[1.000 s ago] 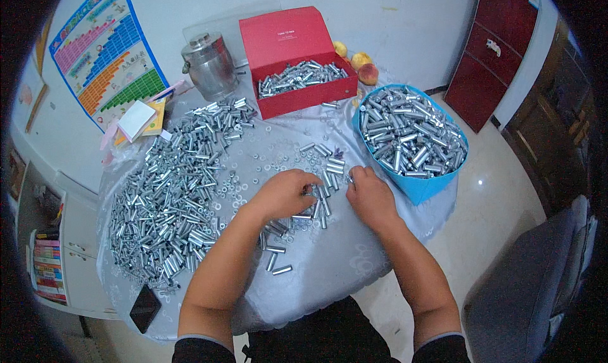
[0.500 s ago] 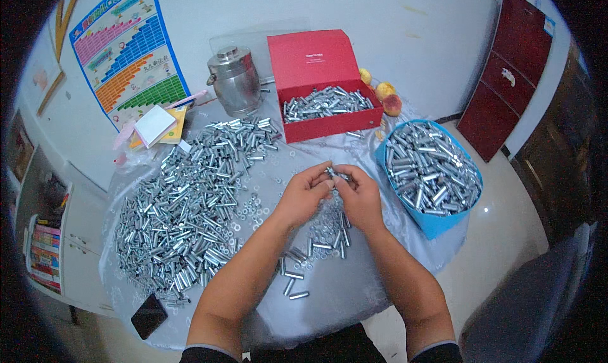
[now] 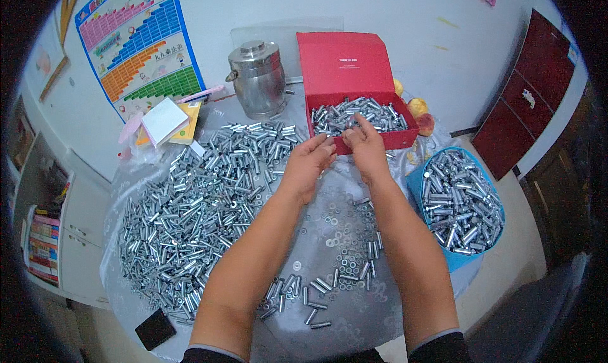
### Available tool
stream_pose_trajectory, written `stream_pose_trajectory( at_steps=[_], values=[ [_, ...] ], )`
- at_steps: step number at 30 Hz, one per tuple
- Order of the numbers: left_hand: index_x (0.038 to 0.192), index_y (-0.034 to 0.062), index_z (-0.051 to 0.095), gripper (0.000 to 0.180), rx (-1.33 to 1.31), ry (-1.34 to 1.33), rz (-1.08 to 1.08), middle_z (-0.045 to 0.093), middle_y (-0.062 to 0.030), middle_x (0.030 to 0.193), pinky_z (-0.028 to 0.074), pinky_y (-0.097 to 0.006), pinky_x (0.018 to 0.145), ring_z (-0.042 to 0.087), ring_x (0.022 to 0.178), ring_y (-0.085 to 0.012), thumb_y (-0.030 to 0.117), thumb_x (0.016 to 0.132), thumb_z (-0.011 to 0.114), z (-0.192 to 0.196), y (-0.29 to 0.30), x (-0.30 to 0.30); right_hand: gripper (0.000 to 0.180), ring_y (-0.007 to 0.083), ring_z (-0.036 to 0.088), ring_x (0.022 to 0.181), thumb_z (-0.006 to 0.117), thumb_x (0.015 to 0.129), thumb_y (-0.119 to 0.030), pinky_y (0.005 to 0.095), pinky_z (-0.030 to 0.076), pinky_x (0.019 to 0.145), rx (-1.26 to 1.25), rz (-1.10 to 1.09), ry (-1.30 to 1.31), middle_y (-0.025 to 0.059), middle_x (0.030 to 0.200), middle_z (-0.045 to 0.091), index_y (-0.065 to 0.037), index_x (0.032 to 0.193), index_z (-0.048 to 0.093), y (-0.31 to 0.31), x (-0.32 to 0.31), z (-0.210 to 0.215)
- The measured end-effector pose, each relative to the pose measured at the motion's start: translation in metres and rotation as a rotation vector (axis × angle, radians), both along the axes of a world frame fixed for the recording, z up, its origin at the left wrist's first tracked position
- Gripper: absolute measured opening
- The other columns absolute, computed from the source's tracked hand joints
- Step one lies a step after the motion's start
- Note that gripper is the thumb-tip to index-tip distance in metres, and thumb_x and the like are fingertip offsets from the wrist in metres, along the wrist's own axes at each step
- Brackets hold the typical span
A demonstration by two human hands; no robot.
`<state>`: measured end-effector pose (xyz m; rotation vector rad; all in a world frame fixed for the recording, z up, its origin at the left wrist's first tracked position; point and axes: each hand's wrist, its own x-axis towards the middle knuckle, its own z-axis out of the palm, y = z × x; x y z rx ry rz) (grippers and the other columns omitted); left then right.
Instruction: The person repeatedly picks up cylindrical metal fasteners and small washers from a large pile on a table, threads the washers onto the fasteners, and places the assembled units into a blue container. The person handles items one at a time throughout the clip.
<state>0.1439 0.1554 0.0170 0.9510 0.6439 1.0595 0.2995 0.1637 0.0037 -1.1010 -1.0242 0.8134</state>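
My left hand (image 3: 310, 163) and my right hand (image 3: 368, 151) reach over the front wall of an open red box (image 3: 404, 138). The right hand's fingers are spread, and the left hand's fingers stretch toward it with no object visible in them. Silvery metal sleeve bolts (image 3: 364, 110) fill the box behind my fingertips. Below my wrists, flat washers (image 3: 342, 252) and several loose metal sleeves (image 3: 320, 284) lie on the tablecloth. A big heap of bolts and sleeves (image 3: 183, 230) spreads left of my left forearm.
A blue basket (image 3: 461, 260) heaped with assembled bolts stands at the right. Behind the heap is a lidded steel pot (image 3: 258, 81). Yellow-red fruit (image 3: 418, 108) sits beside the box; books (image 3: 166, 122) lie far left, a dark phone (image 3: 155, 330) near the front edge.
Both hands have moved forward from above the washers to the red box. They were pinched together around a small metal bolt; now they are apart, fingers loosened. The view has shifted.
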Motion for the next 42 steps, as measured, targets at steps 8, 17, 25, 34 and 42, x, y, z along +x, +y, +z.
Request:
stream_pose_trajectory(
  at_steps=[8, 17, 25, 34, 42],
  values=[
    [0.134, -0.0105, 0.039, 0.049, -0.028, -0.079, 0.081, 0.051, -0.0213, 0.132, 0.047, -0.034, 0.099, 0.056, 0.116, -0.0263, 0.007, 0.092, 0.056, -0.005, -0.008, -0.043, 0.050, 0.0306, 0.041, 0.132, 0.043, 0.092, 0.003, 0.0351, 0.036, 0.108, 0.101, 0.101, 0.190, 0.0256, 0.143, 0.038, 0.008, 0.141, 0.030, -0.021, 0.000, 0.007],
    [0.120, -0.0090, 0.055, 0.033, 0.008, 0.178, 0.170, 0.065, -0.0164, 0.112, 0.054, -0.031, 0.088, 0.065, 0.097, -0.0223, 0.007, 0.092, 0.056, 0.003, -0.067, -0.092, 0.031, 0.0200, 0.065, 0.092, 0.053, 0.091, -0.005, 0.0292, 0.053, 0.082, -0.076, 0.022, 0.206, 0.0172, 0.108, 0.065, 0.009, 0.118, 0.055, -0.118, -0.043, 0.013],
    [0.112, -0.0033, 0.063, 0.027, 0.103, 0.473, 0.234, 0.069, -0.0094, 0.094, 0.051, -0.026, 0.067, 0.063, 0.076, -0.0133, 0.011, 0.089, 0.061, -0.006, -0.137, -0.136, 0.020, 0.0153, 0.063, 0.078, 0.064, 0.085, -0.012, 0.0289, 0.051, 0.073, -0.274, 0.200, -0.282, 0.0101, 0.089, 0.069, 0.000, 0.101, 0.067, -0.174, -0.076, -0.004],
    [0.106, -0.0025, 0.066, 0.021, 0.307, 0.759, 0.391, 0.070, -0.0108, 0.086, 0.050, -0.026, 0.070, 0.065, 0.076, -0.0142, 0.007, 0.089, 0.057, -0.025, -0.196, -0.151, 0.019, 0.0215, 0.065, 0.075, 0.068, 0.081, -0.010, 0.0309, 0.051, 0.070, -0.132, 0.290, -0.817, 0.0130, 0.089, 0.068, -0.003, 0.099, 0.068, -0.190, -0.101, -0.006],
    [0.103, -0.0016, 0.068, 0.020, 0.409, 0.916, 0.464, 0.071, -0.0116, 0.089, 0.051, -0.028, 0.073, 0.067, 0.080, -0.0169, 0.006, 0.088, 0.057, -0.016, -0.194, -0.159, 0.022, 0.0320, 0.061, 0.090, 0.067, 0.080, -0.019, 0.0406, 0.049, 0.081, -0.060, 0.680, -0.998, 0.0139, 0.093, 0.062, -0.011, 0.100, 0.068, -0.197, -0.101, -0.010]
  ],
)
